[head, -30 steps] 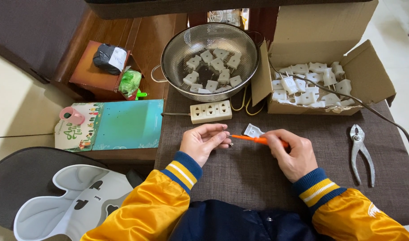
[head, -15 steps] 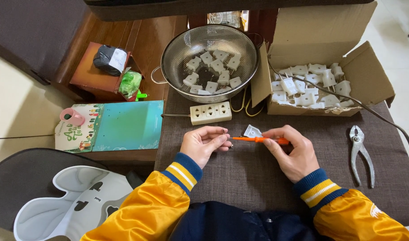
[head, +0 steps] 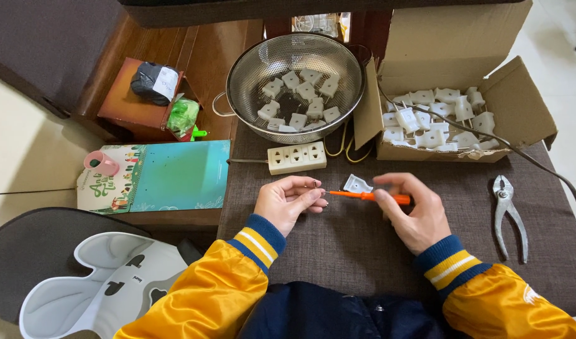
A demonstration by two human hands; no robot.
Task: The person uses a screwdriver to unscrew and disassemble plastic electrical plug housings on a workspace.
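our right hand (head: 413,210) grips the orange screwdriver (head: 368,196), and it's barely shifted over the last second, tip still aimed at the left hand (head: 291,202), whose fingers pinch something too small for us to name. so the fiddly work carries on in place. just behind lies one white plug (head: 357,184), then the power strip (head: 297,157), colander (head: 238,94) and cardboard box (head: 514,107)

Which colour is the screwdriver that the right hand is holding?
Orange. The screwdriver shows best in the head view, held by the right hand over the brown table mat.
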